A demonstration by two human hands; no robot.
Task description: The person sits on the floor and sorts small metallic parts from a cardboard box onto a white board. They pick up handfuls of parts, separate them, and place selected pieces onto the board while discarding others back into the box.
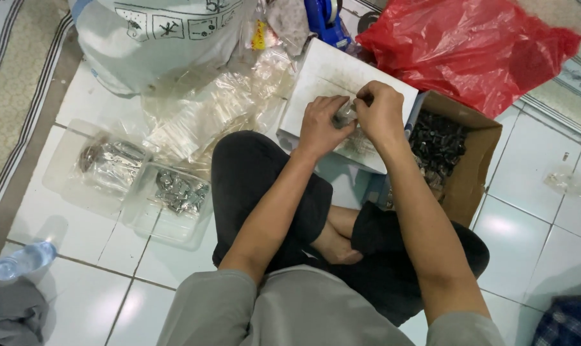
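Left hand (320, 125) and right hand (381, 114) pinched shut on one small clear bag of metal bits (345, 116), held over the white board (316, 86). Loose pinch could mean spilled bits, lost on the tiled floor (527, 218). Cardboard box of dark parts (439, 146) just beside; easy to bump.

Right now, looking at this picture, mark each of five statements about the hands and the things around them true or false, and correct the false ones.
1. Both hands, left hand and right hand, pinch a small clear bag. True.
2. The cardboard box holds small dark parts. True.
3. The red bag lies in the person's lap. False: it lies on the floor beyond the box.
4. The water bottle stands upright. False: it lies on its side.
5. A clear tray holds metal pieces. True.
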